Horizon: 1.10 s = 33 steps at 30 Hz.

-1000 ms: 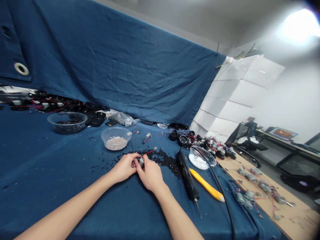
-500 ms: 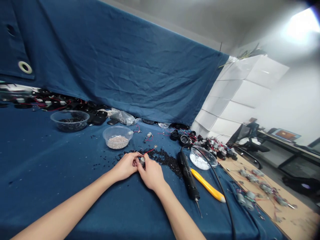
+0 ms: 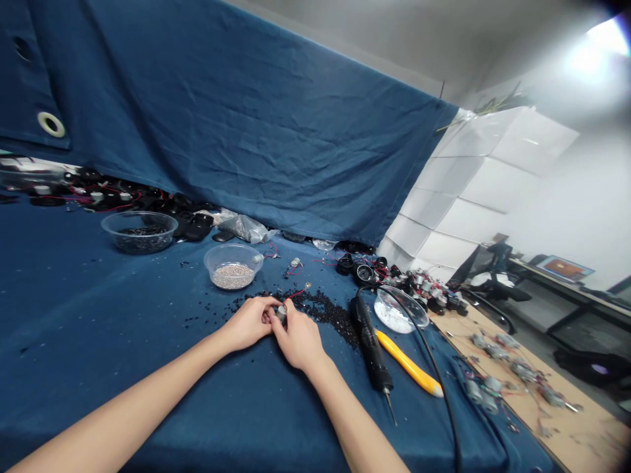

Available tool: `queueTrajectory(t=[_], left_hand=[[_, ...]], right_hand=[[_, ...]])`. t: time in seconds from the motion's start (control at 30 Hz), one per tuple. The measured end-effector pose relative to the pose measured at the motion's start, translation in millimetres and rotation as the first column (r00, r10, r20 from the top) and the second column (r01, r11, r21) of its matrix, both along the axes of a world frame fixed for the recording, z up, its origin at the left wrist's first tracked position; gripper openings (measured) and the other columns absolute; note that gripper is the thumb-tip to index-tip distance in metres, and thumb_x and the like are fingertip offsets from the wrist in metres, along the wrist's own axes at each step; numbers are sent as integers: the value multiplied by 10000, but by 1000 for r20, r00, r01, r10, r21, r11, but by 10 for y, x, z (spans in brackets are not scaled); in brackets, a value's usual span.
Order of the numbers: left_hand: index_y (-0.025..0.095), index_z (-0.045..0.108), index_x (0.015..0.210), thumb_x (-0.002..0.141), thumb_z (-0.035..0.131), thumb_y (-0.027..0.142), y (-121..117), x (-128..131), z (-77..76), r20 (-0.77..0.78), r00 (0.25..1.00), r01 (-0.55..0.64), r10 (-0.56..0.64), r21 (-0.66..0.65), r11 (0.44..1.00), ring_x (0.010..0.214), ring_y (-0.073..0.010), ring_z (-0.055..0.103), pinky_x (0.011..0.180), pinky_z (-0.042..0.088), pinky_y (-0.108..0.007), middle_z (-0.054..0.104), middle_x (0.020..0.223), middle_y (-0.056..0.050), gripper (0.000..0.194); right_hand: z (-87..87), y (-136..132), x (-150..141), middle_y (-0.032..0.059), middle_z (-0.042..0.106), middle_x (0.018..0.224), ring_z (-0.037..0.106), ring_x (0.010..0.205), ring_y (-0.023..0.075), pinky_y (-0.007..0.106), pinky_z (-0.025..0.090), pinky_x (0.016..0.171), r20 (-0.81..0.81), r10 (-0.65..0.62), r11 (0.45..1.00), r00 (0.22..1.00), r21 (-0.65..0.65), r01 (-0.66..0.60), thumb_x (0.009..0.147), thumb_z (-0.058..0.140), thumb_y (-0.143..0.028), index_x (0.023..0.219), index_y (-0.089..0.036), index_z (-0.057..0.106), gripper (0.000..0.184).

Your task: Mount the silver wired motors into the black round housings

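Between my two hands is a small grey motor (image 3: 281, 313) with a thin red wire running up and to the right from it. My left hand (image 3: 250, 322) is closed, its thumb and fingers pinching the motor's left side. On the other side, my right hand (image 3: 300, 338) is wrapped round the motor, hiding most of it. Just beyond my fingers lies a spread of tiny black parts (image 3: 325, 312). A black electric screwdriver (image 3: 371, 345) rests to the right, its bit pointing toward me, beside a yellow-handled tool (image 3: 409, 363).
A clear bowl of small metal pieces (image 3: 233, 266) stands beyond my left hand, with a bowl of black parts (image 3: 139, 231) farther left. At right are a bowl of white pieces (image 3: 400, 310), a black cable (image 3: 444, 387) and a board with several motors (image 3: 522, 368). A blue curtain (image 3: 246, 125) hangs behind.
The red wire's free end has swung slightly outward above my right hand. Both hands keep hold of the motor in nearly the same place; the camera view has shifted slightly.
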<state>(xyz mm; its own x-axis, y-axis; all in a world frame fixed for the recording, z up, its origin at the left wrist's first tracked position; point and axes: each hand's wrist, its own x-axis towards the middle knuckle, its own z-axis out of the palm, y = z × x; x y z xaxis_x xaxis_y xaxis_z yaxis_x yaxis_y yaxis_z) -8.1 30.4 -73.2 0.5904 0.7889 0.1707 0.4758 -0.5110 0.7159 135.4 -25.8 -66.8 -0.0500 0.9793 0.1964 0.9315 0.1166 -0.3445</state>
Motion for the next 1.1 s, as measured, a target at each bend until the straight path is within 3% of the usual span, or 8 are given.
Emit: queueTrajectory(t=[0.73,1.1], left_hand=[[145,614,1174,966,629,327,28,-7,-34,24,1000,11,-10,-43,999,880,-198,680,786,595,-387,674,1079,-68,276],[143,617,1165,968,627,326,-8,1,36,28,1000,7,-6,-43,999,856,-191,679,767,596,-376,676,1054,-62,269]], right_hand=[[-35,-7,44,41,645,947,650,827,160,346,571,787,-66,-23,1000,998,-7,23,1006,593,-404,1110,-123,621,300],[-8,-32,22,43,645,955,651,847,162,348,570,798,-119,-15,999,993,47,21,1023,567,-376,1087,-121,626,269]])
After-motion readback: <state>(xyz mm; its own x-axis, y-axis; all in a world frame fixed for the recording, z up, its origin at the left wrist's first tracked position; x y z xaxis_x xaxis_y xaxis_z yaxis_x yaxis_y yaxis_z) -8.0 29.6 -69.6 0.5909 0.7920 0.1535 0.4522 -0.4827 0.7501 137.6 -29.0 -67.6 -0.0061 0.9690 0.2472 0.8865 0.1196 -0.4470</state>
